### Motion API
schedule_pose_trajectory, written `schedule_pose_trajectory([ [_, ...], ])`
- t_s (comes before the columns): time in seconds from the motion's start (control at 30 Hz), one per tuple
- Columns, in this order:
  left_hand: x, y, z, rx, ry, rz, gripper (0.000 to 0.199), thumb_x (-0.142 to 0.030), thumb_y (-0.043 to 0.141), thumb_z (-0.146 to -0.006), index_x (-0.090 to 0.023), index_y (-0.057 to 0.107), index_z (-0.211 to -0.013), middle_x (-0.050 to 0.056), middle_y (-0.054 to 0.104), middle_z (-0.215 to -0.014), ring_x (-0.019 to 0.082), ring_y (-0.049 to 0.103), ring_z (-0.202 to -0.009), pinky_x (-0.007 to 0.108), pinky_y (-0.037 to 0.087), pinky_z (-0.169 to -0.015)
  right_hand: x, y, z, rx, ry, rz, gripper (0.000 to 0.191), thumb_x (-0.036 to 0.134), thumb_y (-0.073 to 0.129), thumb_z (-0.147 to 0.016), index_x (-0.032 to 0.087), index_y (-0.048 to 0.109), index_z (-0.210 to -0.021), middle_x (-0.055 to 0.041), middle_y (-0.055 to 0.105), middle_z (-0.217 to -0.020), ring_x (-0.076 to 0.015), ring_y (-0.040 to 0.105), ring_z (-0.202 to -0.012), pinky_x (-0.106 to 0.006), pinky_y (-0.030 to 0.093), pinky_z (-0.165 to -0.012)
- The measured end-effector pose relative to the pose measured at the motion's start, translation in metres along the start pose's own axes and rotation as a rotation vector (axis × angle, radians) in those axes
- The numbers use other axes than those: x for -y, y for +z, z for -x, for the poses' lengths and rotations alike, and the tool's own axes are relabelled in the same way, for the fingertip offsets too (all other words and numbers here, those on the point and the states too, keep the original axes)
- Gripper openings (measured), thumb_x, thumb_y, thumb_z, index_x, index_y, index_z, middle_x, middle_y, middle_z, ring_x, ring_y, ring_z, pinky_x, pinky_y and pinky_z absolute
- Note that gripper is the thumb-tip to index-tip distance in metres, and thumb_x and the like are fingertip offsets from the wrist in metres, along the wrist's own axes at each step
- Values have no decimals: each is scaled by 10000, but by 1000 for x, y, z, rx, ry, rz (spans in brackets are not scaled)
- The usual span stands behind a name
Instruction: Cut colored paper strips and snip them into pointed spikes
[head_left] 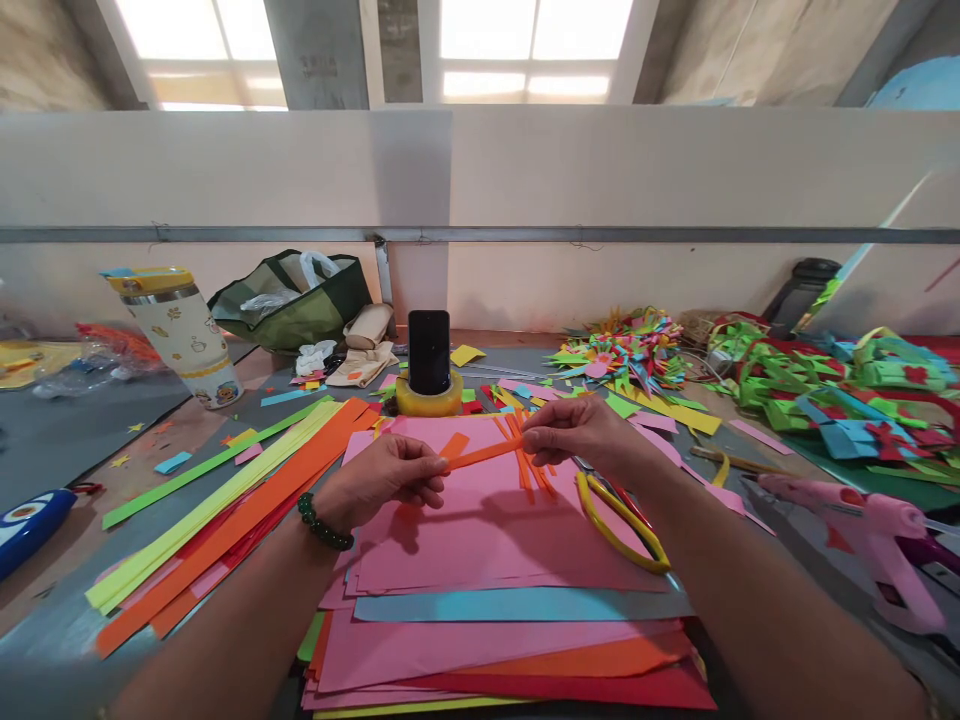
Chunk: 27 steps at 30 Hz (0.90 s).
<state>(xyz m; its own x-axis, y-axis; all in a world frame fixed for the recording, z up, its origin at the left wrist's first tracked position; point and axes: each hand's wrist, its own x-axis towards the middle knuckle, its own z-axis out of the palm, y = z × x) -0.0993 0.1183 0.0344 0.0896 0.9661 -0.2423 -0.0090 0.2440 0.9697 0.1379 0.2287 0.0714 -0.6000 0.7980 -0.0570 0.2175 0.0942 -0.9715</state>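
Open lane over the near pink paper [480, 555], this side of the orange strip [486, 455]; right side's got yellow-handled scissors [634, 518] in the way, then a pink glue gun [877, 522], and the upright phone [430, 352] blocks straight ahead

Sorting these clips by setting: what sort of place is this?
Most likely a papercraft workshop or similar craft space, judging by the held orange paper strip, the yellow-handled scissors and the pink glue gun.
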Motion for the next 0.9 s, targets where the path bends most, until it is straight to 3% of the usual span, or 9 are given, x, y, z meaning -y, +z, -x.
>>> schedule_pose_trajectory([
  [0.2, -7, -3, 5, -5, 2, -80, 318, -424, 750, -660, -137, 614, -664, 13, 655, -616, 103, 613, -547, 213, 480, -571, 0, 0, 2, 14, 15, 10, 301, 373, 817, -562, 154, 708, -737, -27, 709, -634, -130, 664, -534, -189, 497, -490],
  [0.43, -5, 10, 8, 277, -31, -115, 514, -596, 528, -796, -116, 689, -885, 117, 726, -834, 187, 681, -695, 286, 511, -649, 0, 26, 10, 192, 27, 37, 297, 395, 787, -602, 140, 707, -731, -30, 700, -632, -133, 662, -543, -203, 507, -515],
  [0.57, 2, 19, 5, 372, -18, -64, 459, -539, 602, -774, -98, 718, -830, 123, 731, -805, 179, 681, -674, 270, 511, -665, -3, 43, 14, 267, 28, 59, 254, 376, 769, -637, 149, 707, -731, -31, 706, -634, -129, 664, -563, -194, 485, -519],
  [0.9, 8, 18, 1, 314, -20, 71, 309, -400, 739, -696, -99, 725, -767, 94, 725, -756, 151, 674, -667, 270, 520, -708, -6, 40, 11, 256, -14, 74, 246, 376, 751, -670, 149, 705, -750, -23, 699, -627, -123, 657, -558, -192, 478, -513],
])
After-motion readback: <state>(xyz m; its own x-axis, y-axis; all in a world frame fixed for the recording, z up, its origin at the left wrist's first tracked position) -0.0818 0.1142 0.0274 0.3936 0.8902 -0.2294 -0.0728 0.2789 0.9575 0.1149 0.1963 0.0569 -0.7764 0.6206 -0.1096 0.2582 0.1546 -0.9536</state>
